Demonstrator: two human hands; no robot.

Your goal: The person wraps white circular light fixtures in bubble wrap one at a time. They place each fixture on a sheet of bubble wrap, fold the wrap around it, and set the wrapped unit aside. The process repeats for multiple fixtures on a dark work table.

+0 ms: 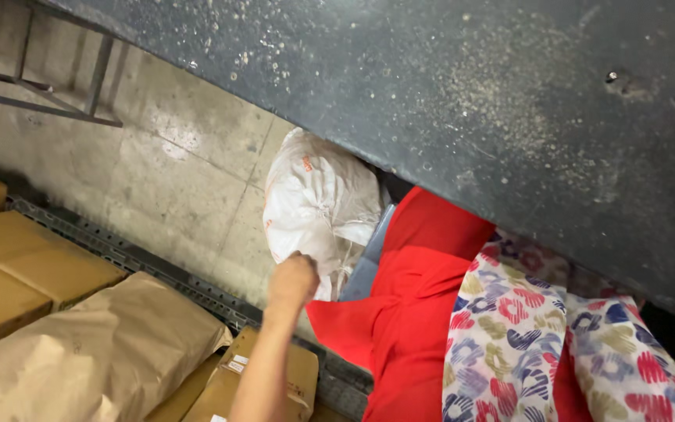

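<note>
the white plastic sack (pixel 318 199) lies on the concrete floor (pixel 173 180), partly tucked under the edge of a dark, speckled table top (pixel 509 101) and pressed against red cloth (pixel 416 289). the left hand (pixel 292 280) reaches down to the sack's lower edge with its fingers curled shut, apparently gripping a fold of the plastic, though the grip itself is hidden behind the knuckles. the sack rests on the floor and has not been lifted or pulled clear of the table, so the handling looks barely begun. the right hand is out of view. a flowered garment (pixel 525 352) hangs beside the red cloth. nearer the camera sit a brown paper sack (pixel 95 352) and cardboard boxes (pixel 29 258) along a perforated metal rail (pixel 119 250).
</note>
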